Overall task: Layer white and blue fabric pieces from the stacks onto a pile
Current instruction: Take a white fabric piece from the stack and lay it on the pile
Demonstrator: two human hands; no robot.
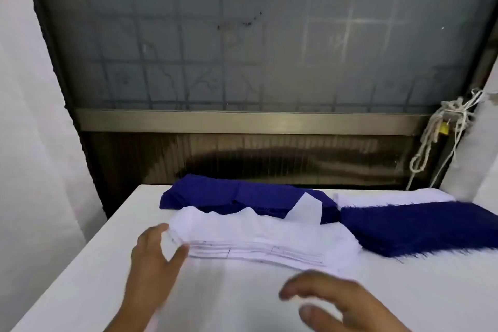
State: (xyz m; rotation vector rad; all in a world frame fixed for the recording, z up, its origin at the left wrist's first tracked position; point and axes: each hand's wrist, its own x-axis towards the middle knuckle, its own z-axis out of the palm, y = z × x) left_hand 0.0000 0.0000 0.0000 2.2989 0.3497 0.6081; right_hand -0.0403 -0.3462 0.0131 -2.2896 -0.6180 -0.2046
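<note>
Nearest, the right hand [339,302] hovers spread and blurred, holding nothing, in front of the white stack [258,234] on the bench [80,264]; the left hand [155,250] has its grip spread at that stack's left end. Beyond lies blue fabric [242,194], with a blue stack [420,226] to its right (plenty apparently remains unlayered).

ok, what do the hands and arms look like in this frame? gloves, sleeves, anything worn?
Both are bare: no gloves on the left hand or the right hand, and no rings, watch or bands show. The left forearm is uncovered down to the frame edge, with no sleeve in view. The right hand is motion-blurred, so small details on it cannot be told.
</note>
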